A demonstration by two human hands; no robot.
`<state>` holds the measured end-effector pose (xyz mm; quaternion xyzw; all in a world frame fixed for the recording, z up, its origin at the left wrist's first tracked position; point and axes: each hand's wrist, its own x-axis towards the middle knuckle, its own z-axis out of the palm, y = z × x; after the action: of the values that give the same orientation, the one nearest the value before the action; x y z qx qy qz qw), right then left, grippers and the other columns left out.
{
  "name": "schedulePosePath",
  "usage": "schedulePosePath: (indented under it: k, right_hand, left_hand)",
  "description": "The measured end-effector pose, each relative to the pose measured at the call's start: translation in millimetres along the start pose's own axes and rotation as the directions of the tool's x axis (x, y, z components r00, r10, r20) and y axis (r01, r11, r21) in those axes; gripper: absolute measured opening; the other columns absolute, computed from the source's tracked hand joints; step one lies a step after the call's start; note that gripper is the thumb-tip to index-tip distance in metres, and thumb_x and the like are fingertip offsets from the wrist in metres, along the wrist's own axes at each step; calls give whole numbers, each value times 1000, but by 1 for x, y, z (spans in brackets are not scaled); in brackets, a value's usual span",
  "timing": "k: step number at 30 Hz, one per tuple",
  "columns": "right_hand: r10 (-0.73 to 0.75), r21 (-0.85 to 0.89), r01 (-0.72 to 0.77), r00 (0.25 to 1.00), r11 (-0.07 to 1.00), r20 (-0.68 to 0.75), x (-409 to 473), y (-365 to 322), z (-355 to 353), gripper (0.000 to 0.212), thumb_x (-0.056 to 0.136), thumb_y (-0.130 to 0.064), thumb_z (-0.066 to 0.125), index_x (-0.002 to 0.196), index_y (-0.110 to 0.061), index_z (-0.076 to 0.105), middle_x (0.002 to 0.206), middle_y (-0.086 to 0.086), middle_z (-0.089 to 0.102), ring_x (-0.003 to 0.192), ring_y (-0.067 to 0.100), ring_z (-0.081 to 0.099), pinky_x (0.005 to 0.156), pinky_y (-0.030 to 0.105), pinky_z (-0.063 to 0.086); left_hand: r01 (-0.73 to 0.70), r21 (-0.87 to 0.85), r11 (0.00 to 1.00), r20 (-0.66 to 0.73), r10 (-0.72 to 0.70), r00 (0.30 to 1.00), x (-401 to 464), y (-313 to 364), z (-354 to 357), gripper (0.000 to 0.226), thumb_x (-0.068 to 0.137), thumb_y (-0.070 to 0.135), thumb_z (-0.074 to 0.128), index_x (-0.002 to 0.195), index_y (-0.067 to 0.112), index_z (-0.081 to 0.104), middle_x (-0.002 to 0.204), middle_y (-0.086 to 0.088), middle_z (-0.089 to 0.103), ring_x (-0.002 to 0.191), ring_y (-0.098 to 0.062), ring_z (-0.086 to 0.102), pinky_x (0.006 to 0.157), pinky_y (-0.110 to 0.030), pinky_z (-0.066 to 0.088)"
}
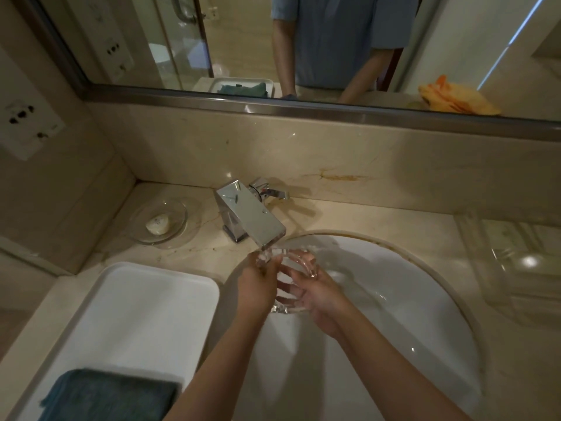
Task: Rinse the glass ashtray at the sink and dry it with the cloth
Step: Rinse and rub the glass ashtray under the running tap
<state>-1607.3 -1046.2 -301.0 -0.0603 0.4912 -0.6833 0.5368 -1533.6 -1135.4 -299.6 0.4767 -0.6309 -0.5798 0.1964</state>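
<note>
The clear glass ashtray (287, 279) is held tilted over the white sink (409, 284), just under the chrome faucet (252, 218). My left hand (258, 284) grips its left edge. My right hand (315, 291) holds its right side, with fingers curled round the rim. Water seems to run from the spout onto the glass. The blue-grey cloth (109, 396) lies folded at the near end of the white tray (145, 299), left of the sink.
A glass dish with a bar of soap (158, 223) sits at the back left of the beige counter. The faucet lever (268, 189) points right. The mirror above shows a person's torso and an orange cloth (455, 98). A wall socket (27, 126) is at the left.
</note>
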Motion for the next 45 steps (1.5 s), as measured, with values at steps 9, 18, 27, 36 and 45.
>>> schedulePosePath:
  k: [9, 18, 27, 36, 45]
  right_hand:
    - [12, -121, -32, 987, 992, -162, 16, 12, 6, 24, 98, -27, 44, 110, -28, 64, 104, -1, 72, 87, 18, 67, 55, 23, 51]
    - [84, -63, -99, 973, 993, -213, 24, 13, -10, 33, 92, -47, 44, 106, -22, 62, 98, -5, 75, 88, 12, 71, 61, 20, 55]
    - [80, -117, -100, 983, 988, -166, 24, 10, -21, 35, 92, -46, 45, 109, -21, 64, 97, -7, 75, 78, 17, 73, 58, 26, 55]
    - [78, -33, -86, 979, 996, -186, 32, 10, -25, 34, 93, -44, 43, 107, -16, 58, 101, -2, 74, 91, 23, 71, 76, 36, 56]
    - [128, 107, -110, 975, 988, -181, 22, 17, -13, 25, 86, -8, 61, 110, -13, 57, 90, 2, 71, 66, 13, 70, 49, 23, 53]
  left_hand:
    - [-372, 820, 435, 321, 189, 928, -18, -6, 10, 75, 96, 28, 38, 146, 10, -16, 156, -9, -20, 140, -26, -26, 115, -43, -10]
    - [-624, 689, 368, 610, 172, 774, -44, -18, 9, 54, 102, 25, 18, 147, 11, -7, 158, -8, -11, 145, -17, -13, 112, -29, -18]
    - [-526, 823, 215, 520, 88, 850, -34, -9, 11, 75, 94, 57, 12, 137, 11, -28, 148, -3, -32, 140, -18, -25, 116, -35, -8]
    - [-646, 708, 286, 565, 318, 761, -63, -12, 13, 52, 75, 26, 68, 126, 16, 59, 131, -1, 60, 121, -12, 56, 100, -28, 44]
    - [-480, 821, 308, 438, 199, 877, -34, -22, -8, 49, 100, 33, 29, 147, 24, 22, 160, -4, 4, 147, -23, -1, 116, -47, -5]
